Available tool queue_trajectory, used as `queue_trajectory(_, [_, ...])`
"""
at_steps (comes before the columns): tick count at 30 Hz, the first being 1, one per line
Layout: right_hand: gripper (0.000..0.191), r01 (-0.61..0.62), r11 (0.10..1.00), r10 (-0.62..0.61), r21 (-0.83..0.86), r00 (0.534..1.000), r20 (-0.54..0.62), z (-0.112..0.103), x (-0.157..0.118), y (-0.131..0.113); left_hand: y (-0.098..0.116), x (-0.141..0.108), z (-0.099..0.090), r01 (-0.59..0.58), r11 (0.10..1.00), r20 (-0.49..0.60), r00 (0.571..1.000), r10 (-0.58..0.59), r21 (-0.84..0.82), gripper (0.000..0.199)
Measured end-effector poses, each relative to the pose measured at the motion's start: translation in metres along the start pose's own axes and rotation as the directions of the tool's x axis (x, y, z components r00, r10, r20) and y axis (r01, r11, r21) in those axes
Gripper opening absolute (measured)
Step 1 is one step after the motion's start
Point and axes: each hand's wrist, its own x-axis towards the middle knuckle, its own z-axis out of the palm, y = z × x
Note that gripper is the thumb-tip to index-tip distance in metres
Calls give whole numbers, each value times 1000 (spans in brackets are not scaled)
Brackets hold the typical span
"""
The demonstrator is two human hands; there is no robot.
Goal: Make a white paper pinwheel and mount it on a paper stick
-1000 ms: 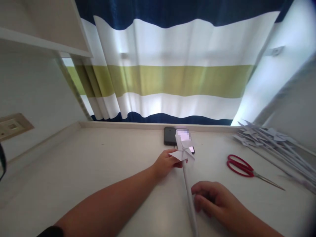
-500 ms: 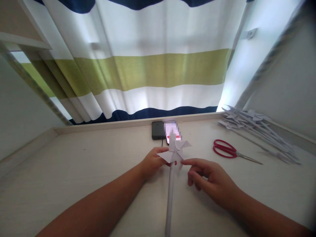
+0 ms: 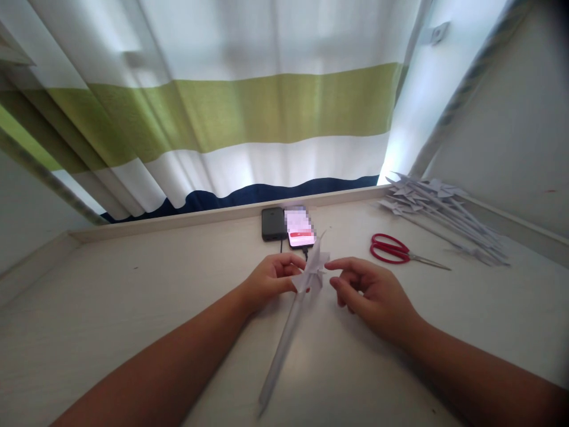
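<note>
A white paper pinwheel (image 3: 312, 274) on a rolled paper stick (image 3: 281, 350) is in the middle of the view, its stick slanting down to the left. My left hand (image 3: 274, 279) grips it just behind the blades, the thumb near the top of the stick; some fingertips are hidden by the paper. To the right of the blades is my right hand (image 3: 371, 293), its index finger stretched toward the paper and the thumb apart from it. Nothing sits between those fingers. Whether the index fingertip touches a blade, I cannot tell.
Red-handled scissors (image 3: 393, 249) lie to the right on the white table (image 3: 178, 284). Beyond them is a pile of paper pinwheels (image 3: 444, 207) on sticks. A black box-shaped device (image 3: 272, 224) and a lit phone (image 3: 300, 228) with a cable lie by the back ledge, before a striped curtain (image 3: 267, 112).
The pinwheel has turned, its blades now seen more from the side and its stick's lower end swung left. My right hand has risen beside the blades. The whole view has shifted somewhat.
</note>
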Motion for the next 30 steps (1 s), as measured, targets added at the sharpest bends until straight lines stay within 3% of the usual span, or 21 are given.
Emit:
queue_trajectory(3, [16, 29, 998, -33, -55, 997, -73, 0, 1, -1, -1, 0, 1, 16, 1000, 19, 1000, -16, 5, 31])
queue_trajectory(8, [13, 53, 991, -60, -125, 997, -54, 0, 2, -6, 0, 0, 5, 5, 1000, 38, 999, -5, 7, 33])
queue_trajectory(30, [9, 16, 996, -26, -83, 993, -115, 2, 2, -2, -3, -2, 9, -26, 995, -31, 999, 29, 96, 35])
